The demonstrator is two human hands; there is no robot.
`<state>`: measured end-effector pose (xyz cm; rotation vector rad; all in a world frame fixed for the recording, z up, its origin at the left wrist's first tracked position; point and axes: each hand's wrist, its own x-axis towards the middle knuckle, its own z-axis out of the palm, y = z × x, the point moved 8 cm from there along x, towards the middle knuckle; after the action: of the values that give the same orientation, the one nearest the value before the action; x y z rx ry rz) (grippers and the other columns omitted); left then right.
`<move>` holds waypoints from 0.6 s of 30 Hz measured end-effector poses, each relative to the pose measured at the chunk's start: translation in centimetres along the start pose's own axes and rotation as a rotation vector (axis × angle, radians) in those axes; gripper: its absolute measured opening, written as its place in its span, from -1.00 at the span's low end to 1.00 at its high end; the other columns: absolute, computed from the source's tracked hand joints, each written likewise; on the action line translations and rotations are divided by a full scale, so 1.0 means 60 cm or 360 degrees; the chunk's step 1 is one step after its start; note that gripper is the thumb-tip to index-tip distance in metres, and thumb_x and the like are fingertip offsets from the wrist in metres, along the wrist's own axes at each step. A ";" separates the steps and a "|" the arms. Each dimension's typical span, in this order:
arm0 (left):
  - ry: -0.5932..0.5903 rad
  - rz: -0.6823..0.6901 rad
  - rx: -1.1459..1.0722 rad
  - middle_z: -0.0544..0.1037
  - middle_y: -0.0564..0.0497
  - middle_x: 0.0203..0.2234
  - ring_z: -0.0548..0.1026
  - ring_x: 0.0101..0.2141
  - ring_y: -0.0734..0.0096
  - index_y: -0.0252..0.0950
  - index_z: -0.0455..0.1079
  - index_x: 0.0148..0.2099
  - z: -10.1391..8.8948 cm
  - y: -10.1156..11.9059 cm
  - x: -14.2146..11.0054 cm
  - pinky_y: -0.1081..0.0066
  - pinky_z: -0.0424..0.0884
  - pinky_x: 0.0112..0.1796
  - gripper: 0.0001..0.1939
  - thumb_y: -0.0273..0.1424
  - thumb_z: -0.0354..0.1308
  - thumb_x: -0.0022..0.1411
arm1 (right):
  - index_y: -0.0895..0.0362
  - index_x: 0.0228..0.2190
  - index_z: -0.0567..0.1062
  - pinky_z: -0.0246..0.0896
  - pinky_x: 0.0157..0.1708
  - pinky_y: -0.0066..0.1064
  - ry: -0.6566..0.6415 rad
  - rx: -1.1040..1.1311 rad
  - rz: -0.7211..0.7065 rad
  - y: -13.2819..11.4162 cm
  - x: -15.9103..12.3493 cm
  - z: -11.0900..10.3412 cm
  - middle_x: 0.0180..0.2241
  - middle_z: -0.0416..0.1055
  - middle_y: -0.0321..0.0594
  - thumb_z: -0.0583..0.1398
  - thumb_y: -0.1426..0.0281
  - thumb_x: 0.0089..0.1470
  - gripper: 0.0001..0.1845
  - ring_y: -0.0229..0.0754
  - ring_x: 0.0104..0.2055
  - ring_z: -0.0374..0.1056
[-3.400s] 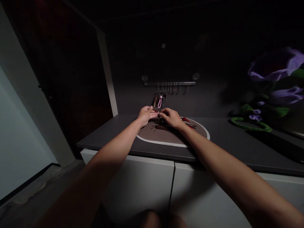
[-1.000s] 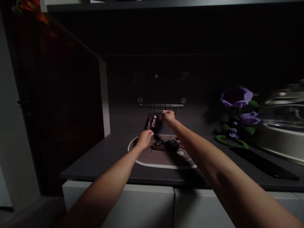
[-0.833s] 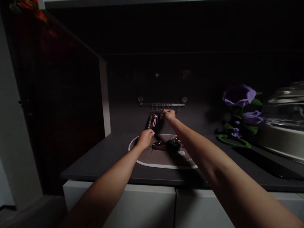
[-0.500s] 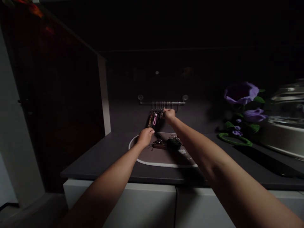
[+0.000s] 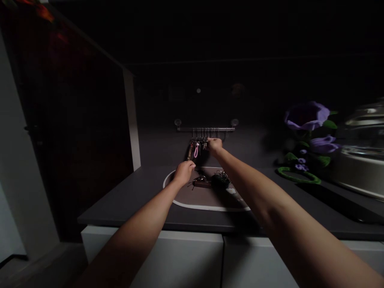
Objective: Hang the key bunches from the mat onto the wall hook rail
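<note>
My right hand (image 5: 215, 146) is raised to the bunch of hanging keys (image 5: 204, 144) below a metal wall rail (image 5: 205, 129), its fingertips pinched on them. Beside the keys hang a pink loop keychain (image 5: 196, 151) and a brown fob (image 5: 190, 152). My left hand (image 5: 184, 173) sits low over the left part of an oval brown mat with a white rim (image 5: 207, 208). Its curled fingers hide whatever lies beneath them. Near it on the mat lie keys on a brown fob (image 5: 201, 183) and a black key bunch (image 5: 221, 180).
The dark counter (image 5: 120, 204) runs under the mat, above white cabinet doors (image 5: 192, 256). Purple artificial flowers (image 5: 306, 116) stand to the right, next to a metal pot (image 5: 364, 168). A white door frame edge (image 5: 129, 120) rises at the left.
Since the oldest frame, my right hand has risen from the mat to the hanging keys, and my left hand has dropped to the mat. Over the last second the hands barely moved; the view tilted slightly.
</note>
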<state>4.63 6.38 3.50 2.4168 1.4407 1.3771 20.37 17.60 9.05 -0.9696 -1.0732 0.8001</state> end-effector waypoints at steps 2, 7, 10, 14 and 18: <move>-0.0002 -0.0007 -0.0001 0.48 0.01 -0.50 0.37 -0.42 0.46 -0.33 0.41 -0.40 0.001 -0.001 0.000 0.49 0.20 -0.35 -0.80 -0.47 -0.04 0.16 | 0.21 -0.51 0.37 0.23 -0.65 -0.55 0.0054 -0.0016 0.0006 0.003 -0.004 -0.008 -0.73 0.24 -0.39 0.20 0.40 -0.11 -0.87 -0.40 -0.69 0.18; -0.0019 -0.0030 0.0003 0.48 0.01 -0.49 0.38 -0.42 0.46 -0.34 0.41 -0.39 0.002 -0.006 0.000 0.49 0.20 -0.34 -0.79 -0.48 -0.04 0.16 | 0.20 -0.49 0.38 0.22 -0.62 -0.59 0.0051 -0.0044 -0.0021 0.004 -0.011 -0.011 -0.72 0.21 -0.42 0.19 0.40 -0.11 -0.89 -0.43 -0.67 0.16; -0.0027 -0.0062 0.0010 0.49 0.00 -0.48 0.38 -0.40 0.45 -0.33 0.42 -0.37 0.001 -0.007 -0.001 0.49 0.21 -0.33 -0.79 -0.48 -0.05 0.16 | 0.20 -0.47 0.37 0.23 -0.59 -0.58 -0.0014 -0.0061 -0.0051 0.001 -0.017 -0.009 -0.70 0.21 -0.43 0.17 0.40 -0.08 -0.89 -0.43 -0.65 0.17; -0.0019 -0.0111 -0.0029 0.51 -0.01 -0.46 0.40 -0.40 0.45 -0.34 0.42 -0.35 -0.003 -0.007 -0.003 0.48 0.24 -0.32 -0.80 -0.48 -0.04 0.16 | 0.23 -0.42 0.37 0.22 -0.56 -0.58 -0.0101 -0.0051 -0.0021 0.003 -0.031 -0.013 -0.67 0.23 -0.42 0.12 0.48 -0.05 -0.92 -0.44 -0.64 0.17; 0.0012 -0.0181 -0.0110 0.52 -0.01 -0.43 0.42 -0.38 0.44 -0.34 0.43 -0.31 -0.009 -0.006 -0.006 0.48 0.28 -0.31 -0.81 -0.49 -0.02 0.14 | 0.25 -0.32 0.36 0.25 -0.48 -0.56 -0.0114 -0.0089 -0.0003 0.007 -0.047 -0.025 -0.55 0.33 -0.33 0.08 0.55 -0.04 -0.83 -0.43 -0.58 0.24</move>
<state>3.94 6.09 3.43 2.2532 1.4805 1.3885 20.94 14.86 7.47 -0.9932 -1.1636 0.8119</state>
